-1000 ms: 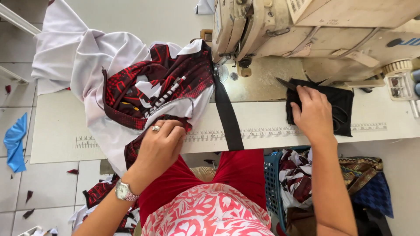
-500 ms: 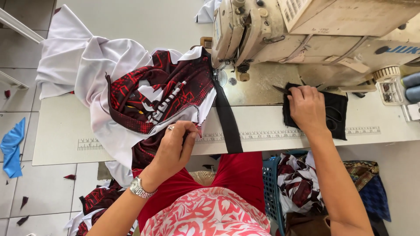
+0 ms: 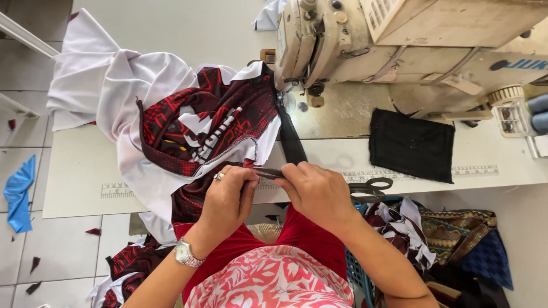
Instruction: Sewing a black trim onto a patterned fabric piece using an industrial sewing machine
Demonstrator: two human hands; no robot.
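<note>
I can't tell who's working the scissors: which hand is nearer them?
Right. The right hand holds the scissors; the left hand pinches the black strap beside their tips.

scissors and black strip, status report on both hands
Left hand pinching black strip at table edge. Right hand on strip, holding scissors. Strip runs up under sewing machine. Red-black garment alongside.

A white sewing table (image 3: 85, 188) carries a sewing machine (image 3: 399, 51), black fabric piece (image 3: 411, 145), red-and-white garment (image 3: 188, 131) and scissors (image 3: 365, 185)

Red-black patterned white garment (image 3: 188, 137), black fabric piece (image 3: 411, 145), black strip (image 3: 291, 140)
</note>
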